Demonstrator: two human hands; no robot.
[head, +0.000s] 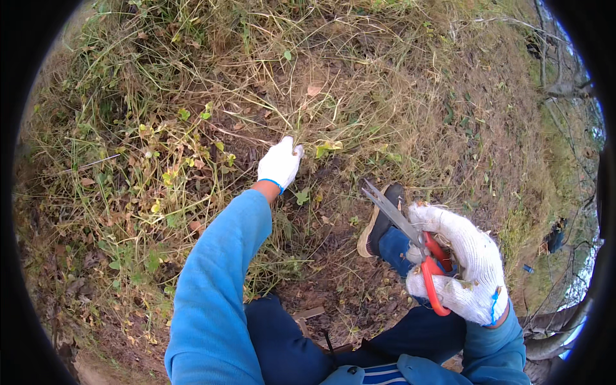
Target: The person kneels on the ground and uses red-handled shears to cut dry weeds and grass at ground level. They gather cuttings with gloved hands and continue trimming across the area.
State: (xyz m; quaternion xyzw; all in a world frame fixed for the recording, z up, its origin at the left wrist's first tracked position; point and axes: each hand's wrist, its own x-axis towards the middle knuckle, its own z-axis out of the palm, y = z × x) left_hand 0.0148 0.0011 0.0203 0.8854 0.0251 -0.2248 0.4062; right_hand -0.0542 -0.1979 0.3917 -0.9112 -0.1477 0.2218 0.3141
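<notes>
My left hand [280, 163], in a white knit glove with a blue cuff edge, reaches forward and grips a few thin grass stems [294, 124] at its fingertips. The stems fan out beyond the glove. My right hand [474, 262] wears a matching glove with dry plant bits stuck to it. It holds a pair of scissors [398, 219] by the red handles, above my shoe and lower leg. The blades are slightly apart and point up and left, away from the gripped stems; nothing lies between them.
Dry and green grass [159, 62] covers the ground ahead, with yellowing leafy plants [168, 178] to the left. My dark shoe [395, 196] stands below the blades. Small wooden pieces [309, 313] lie between my legs. Bare branches [560, 91] rise along the right rim.
</notes>
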